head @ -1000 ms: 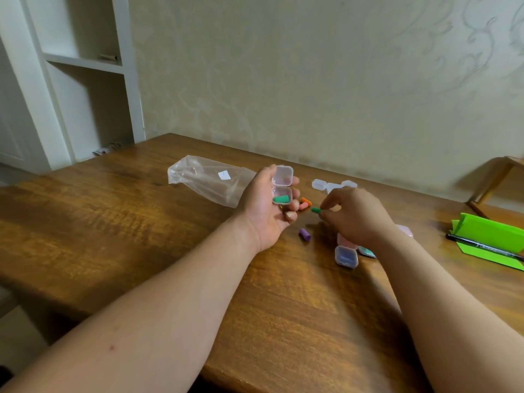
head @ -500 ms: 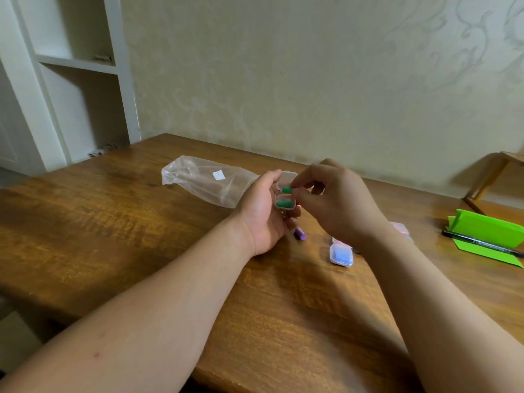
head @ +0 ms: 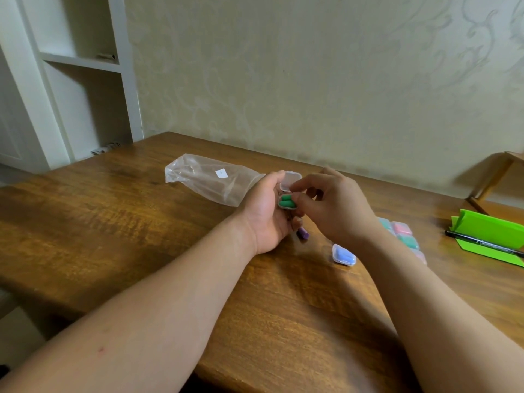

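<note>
Clear case (head: 292,179) gripped in left hand (head: 263,219), raised just over desk (head: 113,222), lid hinged open on far side; two green earplugs (head: 285,202) side by side in tray, long axes roughly left-right; right hand (head: 337,208) nearer, fingertips curled against plugs from right, pinch or mere press not resolvable; room clear for folding lid down; purple earplug (head: 304,234) loose below, blue-filled case (head: 344,255) near.
</note>
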`<move>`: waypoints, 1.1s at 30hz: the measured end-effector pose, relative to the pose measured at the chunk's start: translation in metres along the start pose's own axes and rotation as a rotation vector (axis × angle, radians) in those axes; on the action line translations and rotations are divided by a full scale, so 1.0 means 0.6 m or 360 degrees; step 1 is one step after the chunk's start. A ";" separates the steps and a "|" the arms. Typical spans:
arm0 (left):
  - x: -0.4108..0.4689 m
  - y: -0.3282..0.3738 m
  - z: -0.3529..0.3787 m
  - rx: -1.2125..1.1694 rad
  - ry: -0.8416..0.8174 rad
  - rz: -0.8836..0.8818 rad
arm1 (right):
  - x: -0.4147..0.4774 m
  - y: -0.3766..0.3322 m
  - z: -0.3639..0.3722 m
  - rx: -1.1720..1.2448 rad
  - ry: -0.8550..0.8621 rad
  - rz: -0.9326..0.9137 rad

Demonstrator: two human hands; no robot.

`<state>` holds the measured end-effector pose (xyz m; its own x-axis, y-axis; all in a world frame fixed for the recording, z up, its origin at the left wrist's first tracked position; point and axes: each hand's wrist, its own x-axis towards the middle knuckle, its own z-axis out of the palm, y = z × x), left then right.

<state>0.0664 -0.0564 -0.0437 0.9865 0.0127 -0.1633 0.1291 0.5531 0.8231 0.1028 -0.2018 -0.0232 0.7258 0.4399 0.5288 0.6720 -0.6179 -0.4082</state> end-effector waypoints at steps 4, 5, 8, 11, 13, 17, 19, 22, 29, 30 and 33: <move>-0.006 0.004 0.001 -0.0020 -0.0001 -0.0031 | 0.001 -0.003 -0.005 0.0138 0.0144 0.0020; -0.006 0.004 0.001 -0.0030 -0.0005 -0.0048 | 0.003 -0.003 -0.008 0.0197 0.0220 0.0059; -0.005 0.002 0.001 -0.0042 -0.0056 -0.0065 | 0.007 0.000 -0.015 0.0307 0.0271 0.0167; -0.003 0.001 0.004 -0.0051 -0.0127 -0.0058 | 0.004 0.001 -0.017 0.0334 -0.0008 0.0123; -0.001 0.003 0.001 -0.0088 -0.0098 -0.0042 | 0.001 -0.007 -0.017 0.0371 -0.0104 0.0097; 0.004 0.009 -0.009 -0.0186 -0.0098 -0.0013 | -0.002 -0.014 -0.013 0.0249 -0.0197 0.0018; 0.004 0.010 -0.011 -0.0204 -0.0136 -0.0021 | -0.006 -0.014 -0.008 0.0206 -0.0260 0.0021; 0.010 0.006 -0.012 -0.0115 -0.0143 0.0006 | -0.008 -0.010 -0.004 0.0206 -0.0230 0.0059; 0.024 -0.011 -0.005 0.0321 -0.0056 0.0352 | -0.006 0.013 -0.003 0.0092 -0.0155 0.0023; 0.023 -0.010 -0.005 0.0324 -0.0052 0.0374 | -0.006 0.014 -0.002 0.0079 -0.0171 0.0006; 0.018 -0.007 -0.004 0.0273 0.0023 0.0377 | -0.006 0.017 0.001 0.0046 -0.0165 -0.0026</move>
<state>0.0764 -0.0565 -0.0503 0.9898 0.1374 0.0380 -0.0886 0.3845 0.9189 0.1069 -0.2094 -0.0296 0.7251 0.5156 0.4565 0.6867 -0.5918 -0.4222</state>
